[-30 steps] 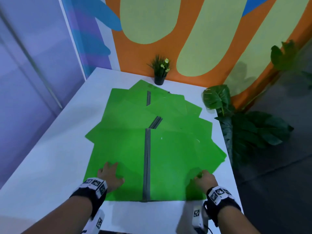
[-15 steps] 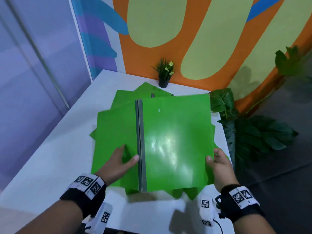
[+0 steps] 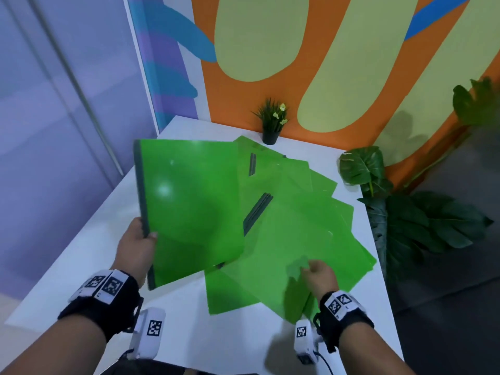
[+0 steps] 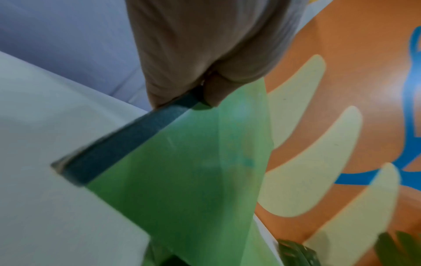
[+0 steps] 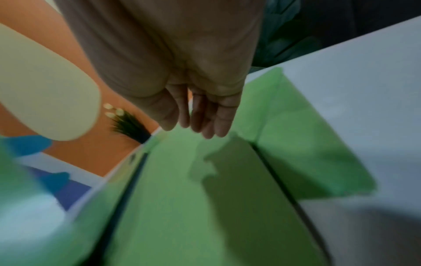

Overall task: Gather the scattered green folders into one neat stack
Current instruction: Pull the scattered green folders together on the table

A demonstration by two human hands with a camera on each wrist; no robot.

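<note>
My left hand grips a closed green folder by its dark grey spine, holding it lifted and tilted over the left side of the white table. The left wrist view shows the thumb and fingers pinching that spine of the folder. Several more green folders lie fanned and overlapping on the table to the right. My right hand hovers over their near right part, its fingers straight and relaxed above a folder, holding nothing.
A small potted plant stands at the table's far edge against the orange painted wall. Large artificial leaves sit off the table's right side. The table's right edge runs close to the fanned folders.
The top folder, held open by both hands, has been closed and carried left in my left hand. My right hand has let go and moved down over the folders lying on the table.
</note>
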